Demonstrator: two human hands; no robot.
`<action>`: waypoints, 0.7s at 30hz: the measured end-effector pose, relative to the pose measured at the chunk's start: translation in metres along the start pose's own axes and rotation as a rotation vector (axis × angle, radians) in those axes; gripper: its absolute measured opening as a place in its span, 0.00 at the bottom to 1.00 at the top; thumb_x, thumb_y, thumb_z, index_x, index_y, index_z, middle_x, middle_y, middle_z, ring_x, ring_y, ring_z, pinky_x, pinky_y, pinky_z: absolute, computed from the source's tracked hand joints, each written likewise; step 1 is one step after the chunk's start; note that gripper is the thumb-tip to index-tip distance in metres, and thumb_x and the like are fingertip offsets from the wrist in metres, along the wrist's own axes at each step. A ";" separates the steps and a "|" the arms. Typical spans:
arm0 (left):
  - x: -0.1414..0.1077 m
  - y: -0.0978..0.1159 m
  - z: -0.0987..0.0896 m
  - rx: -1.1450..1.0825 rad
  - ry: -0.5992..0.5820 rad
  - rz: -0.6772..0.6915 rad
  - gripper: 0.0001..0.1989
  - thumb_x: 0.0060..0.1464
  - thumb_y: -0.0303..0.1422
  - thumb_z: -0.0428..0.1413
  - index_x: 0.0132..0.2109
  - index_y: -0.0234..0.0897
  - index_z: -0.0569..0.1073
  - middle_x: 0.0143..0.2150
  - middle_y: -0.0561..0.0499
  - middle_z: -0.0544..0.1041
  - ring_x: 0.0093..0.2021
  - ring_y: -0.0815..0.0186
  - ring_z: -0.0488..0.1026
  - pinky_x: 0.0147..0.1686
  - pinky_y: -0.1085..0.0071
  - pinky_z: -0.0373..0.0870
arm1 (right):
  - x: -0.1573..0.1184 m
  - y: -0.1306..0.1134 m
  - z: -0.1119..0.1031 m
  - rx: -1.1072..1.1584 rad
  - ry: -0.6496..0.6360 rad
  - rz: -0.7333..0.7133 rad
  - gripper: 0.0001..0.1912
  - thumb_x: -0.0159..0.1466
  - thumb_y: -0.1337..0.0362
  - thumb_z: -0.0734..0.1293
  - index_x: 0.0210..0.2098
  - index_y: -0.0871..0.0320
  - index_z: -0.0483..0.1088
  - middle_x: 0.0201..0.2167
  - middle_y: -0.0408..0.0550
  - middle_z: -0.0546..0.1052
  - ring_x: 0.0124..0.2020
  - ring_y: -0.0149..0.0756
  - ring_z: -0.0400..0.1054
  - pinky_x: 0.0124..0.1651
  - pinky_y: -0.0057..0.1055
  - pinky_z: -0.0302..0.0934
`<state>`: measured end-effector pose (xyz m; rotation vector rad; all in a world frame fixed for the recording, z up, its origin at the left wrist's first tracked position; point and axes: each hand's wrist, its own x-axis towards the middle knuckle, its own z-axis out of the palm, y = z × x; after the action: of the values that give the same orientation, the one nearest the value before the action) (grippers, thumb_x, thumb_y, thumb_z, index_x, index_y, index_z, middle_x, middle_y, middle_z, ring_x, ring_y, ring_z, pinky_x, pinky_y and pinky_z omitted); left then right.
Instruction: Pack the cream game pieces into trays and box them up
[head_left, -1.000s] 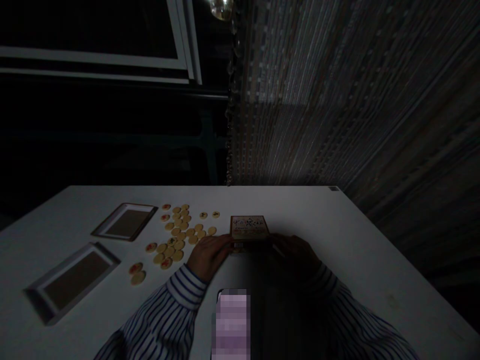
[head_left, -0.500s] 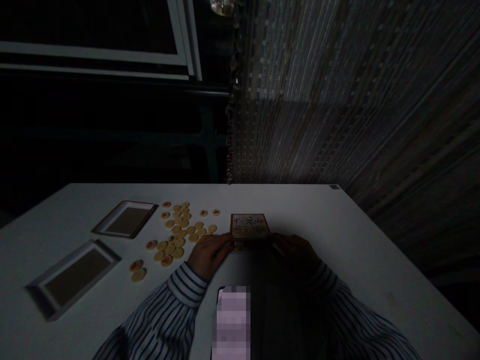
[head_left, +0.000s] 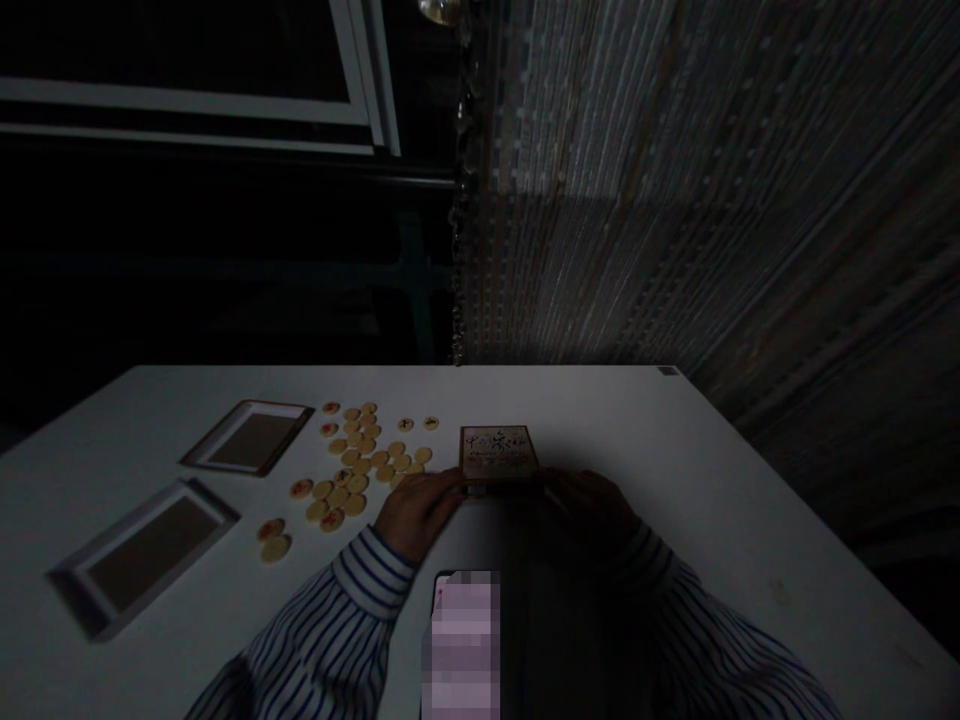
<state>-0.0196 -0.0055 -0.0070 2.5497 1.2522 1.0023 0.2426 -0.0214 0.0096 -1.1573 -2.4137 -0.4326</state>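
Note:
A small Chinese chess box (head_left: 499, 452) with a printed top of dark characters is between my hands at the middle of the white table. My left hand (head_left: 414, 508) grips its left side near the front corner, fingers closed against the edge. On the opposite side, my right hand (head_left: 589, 505) holds the right edge; deep shadow hides much of its fingers. Round wooden chess pieces (head_left: 354, 503) lie scattered just left of my left hand, a few showing red or black characters, many plain side up.
Two open shallow trays, one farther back (head_left: 259, 440) and one nearer (head_left: 161, 550), rest on the table's left (head_left: 45, 480). A phone (head_left: 461, 640) lies at the front between my forearms. Behind the table hangs a string curtain (head_left: 585, 250). The light is dim.
The view has shifted very slightly. The box's top face shows a little more fully, while both hands stay at its sides. The pieces and trays lie as before.

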 end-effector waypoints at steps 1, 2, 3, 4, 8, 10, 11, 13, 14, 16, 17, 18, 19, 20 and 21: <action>0.000 0.000 0.000 -0.004 0.001 0.000 0.14 0.51 0.33 0.50 0.46 0.36 0.67 0.39 0.48 0.75 0.38 0.67 0.72 0.38 0.69 0.68 | 0.000 0.000 0.000 -0.001 -0.011 0.002 0.14 0.59 0.66 0.58 0.43 0.62 0.65 0.38 0.52 0.74 0.33 0.33 0.69 0.34 0.30 0.60; -0.001 0.000 0.001 -0.006 0.002 -0.002 0.14 0.52 0.33 0.50 0.47 0.37 0.67 0.39 0.48 0.75 0.38 0.67 0.72 0.39 0.69 0.68 | 0.000 0.000 -0.001 -0.004 -0.019 0.005 0.14 0.58 0.66 0.58 0.43 0.61 0.65 0.38 0.52 0.74 0.33 0.33 0.69 0.34 0.30 0.60; -0.001 0.000 0.001 -0.006 0.003 -0.003 0.14 0.52 0.33 0.49 0.46 0.37 0.67 0.39 0.48 0.75 0.38 0.67 0.72 0.39 0.69 0.68 | 0.000 -0.001 -0.001 -0.007 -0.021 0.008 0.14 0.58 0.66 0.58 0.43 0.61 0.65 0.38 0.52 0.74 0.32 0.33 0.69 0.33 0.30 0.60; -0.001 -0.001 0.001 -0.004 0.001 -0.005 0.14 0.52 0.33 0.49 0.46 0.38 0.67 0.39 0.49 0.75 0.38 0.67 0.72 0.38 0.69 0.68 | 0.000 -0.001 -0.001 -0.009 -0.022 0.010 0.13 0.58 0.66 0.58 0.43 0.61 0.65 0.38 0.52 0.74 0.32 0.33 0.69 0.34 0.30 0.60; -0.003 0.000 0.002 0.010 -0.008 -0.021 0.14 0.52 0.34 0.49 0.46 0.38 0.67 0.39 0.49 0.76 0.37 0.67 0.72 0.38 0.69 0.69 | 0.001 -0.002 -0.002 -0.008 -0.024 0.006 0.13 0.58 0.67 0.58 0.42 0.62 0.65 0.37 0.52 0.74 0.32 0.33 0.69 0.33 0.30 0.60; -0.002 0.001 0.001 0.016 -0.003 -0.021 0.14 0.52 0.33 0.49 0.46 0.37 0.68 0.39 0.49 0.76 0.38 0.67 0.72 0.39 0.69 0.69 | 0.000 -0.002 0.000 -0.007 -0.021 -0.004 0.13 0.59 0.67 0.57 0.42 0.62 0.66 0.36 0.52 0.75 0.30 0.33 0.69 0.32 0.29 0.60; -0.002 0.002 0.001 0.019 -0.001 -0.018 0.14 0.52 0.33 0.49 0.46 0.37 0.68 0.39 0.49 0.75 0.38 0.67 0.72 0.39 0.69 0.69 | -0.001 -0.001 0.001 -0.006 -0.017 -0.007 0.13 0.59 0.67 0.57 0.42 0.62 0.66 0.36 0.52 0.75 0.30 0.32 0.69 0.31 0.29 0.60; -0.001 0.003 0.000 0.022 -0.007 -0.010 0.14 0.52 0.33 0.49 0.46 0.37 0.68 0.40 0.49 0.75 0.38 0.67 0.72 0.39 0.68 0.69 | -0.002 -0.001 0.003 -0.002 -0.015 -0.001 0.13 0.59 0.66 0.57 0.41 0.61 0.66 0.36 0.52 0.75 0.30 0.32 0.69 0.32 0.29 0.60; -0.001 0.003 0.000 0.020 -0.016 -0.008 0.14 0.52 0.33 0.49 0.46 0.37 0.67 0.40 0.49 0.75 0.39 0.67 0.72 0.39 0.68 0.69 | -0.003 0.000 0.004 -0.001 -0.015 0.000 0.13 0.59 0.66 0.58 0.41 0.61 0.66 0.36 0.52 0.75 0.31 0.32 0.69 0.32 0.29 0.60; -0.001 0.004 0.000 0.015 -0.033 -0.011 0.14 0.52 0.32 0.48 0.47 0.38 0.67 0.40 0.49 0.75 0.39 0.67 0.72 0.39 0.68 0.69 | -0.003 0.000 0.004 0.000 -0.027 0.003 0.13 0.59 0.66 0.58 0.42 0.61 0.66 0.36 0.52 0.75 0.31 0.32 0.69 0.32 0.29 0.60; -0.001 0.003 0.000 0.011 -0.041 -0.013 0.14 0.52 0.32 0.48 0.47 0.38 0.67 0.40 0.49 0.75 0.39 0.67 0.72 0.39 0.68 0.69 | -0.003 0.000 0.004 0.000 -0.034 0.001 0.13 0.59 0.66 0.58 0.42 0.61 0.66 0.36 0.52 0.75 0.31 0.32 0.69 0.32 0.29 0.60; -0.001 0.003 0.000 0.009 -0.050 -0.017 0.14 0.52 0.32 0.48 0.47 0.38 0.67 0.41 0.49 0.75 0.39 0.67 0.71 0.39 0.68 0.69 | -0.003 0.000 0.003 0.002 -0.040 -0.001 0.13 0.59 0.66 0.58 0.42 0.62 0.66 0.36 0.51 0.75 0.32 0.32 0.69 0.32 0.29 0.60; -0.002 0.003 0.001 0.008 -0.054 -0.021 0.14 0.52 0.32 0.48 0.47 0.38 0.67 0.41 0.49 0.75 0.39 0.67 0.71 0.40 0.68 0.69 | -0.003 -0.001 0.003 0.004 -0.044 -0.001 0.13 0.59 0.67 0.58 0.42 0.62 0.66 0.36 0.51 0.75 0.32 0.33 0.69 0.32 0.29 0.60; -0.002 0.003 0.001 0.008 -0.055 -0.025 0.14 0.52 0.32 0.48 0.47 0.38 0.67 0.41 0.49 0.75 0.40 0.67 0.71 0.40 0.68 0.69 | -0.002 -0.001 0.002 0.004 -0.048 0.004 0.13 0.59 0.67 0.57 0.42 0.61 0.66 0.36 0.51 0.75 0.31 0.33 0.69 0.32 0.29 0.60; -0.003 0.003 0.002 0.009 -0.053 -0.027 0.14 0.52 0.32 0.48 0.46 0.38 0.67 0.41 0.49 0.75 0.40 0.67 0.71 0.40 0.68 0.69 | -0.002 -0.001 0.002 0.003 -0.055 0.006 0.13 0.59 0.67 0.57 0.42 0.62 0.66 0.36 0.51 0.75 0.31 0.33 0.69 0.32 0.29 0.60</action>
<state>-0.0181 -0.0090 -0.0087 2.5419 1.2764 0.9194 0.2423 -0.0228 0.0068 -1.1893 -2.4559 -0.4006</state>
